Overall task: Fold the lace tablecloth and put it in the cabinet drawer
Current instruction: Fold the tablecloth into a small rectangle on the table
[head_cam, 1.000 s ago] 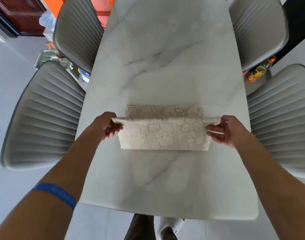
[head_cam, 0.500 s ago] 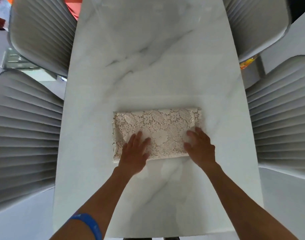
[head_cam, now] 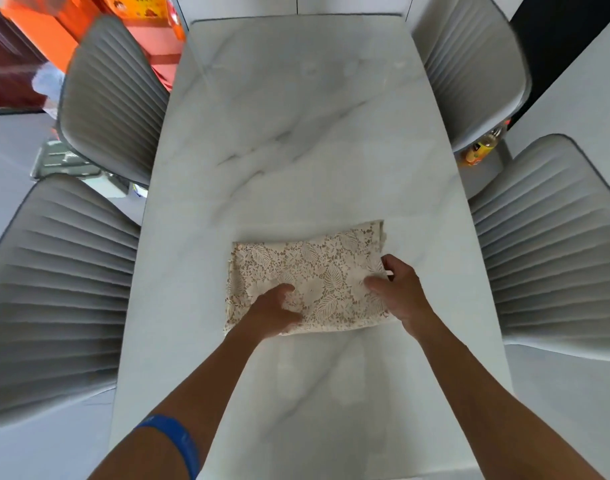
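The cream lace tablecloth (head_cam: 307,268) lies folded into a thick rectangle on the white marble table (head_cam: 296,133), slightly skewed, with its right end turned away from me. My left hand (head_cam: 274,311) sits on the cloth's near left part, fingers curled into the lace at the near edge. My right hand (head_cam: 399,289) grips the cloth's right edge, thumb on top and fingers around the side. No cabinet or drawer is in view.
Grey ribbed chairs stand close along both long sides: two on the left (head_cam: 54,289) (head_cam: 113,98) and two on the right (head_cam: 553,244) (head_cam: 470,64). A bottle (head_cam: 482,150) stands on the floor between the right chairs. Orange items (head_cam: 141,15) lie at the far left.
The raised fold was laid down and pressed flat with both palms. Now my right hand has moved to the cloth's right edge, my left fingers have curled, and the cloth has skewed.
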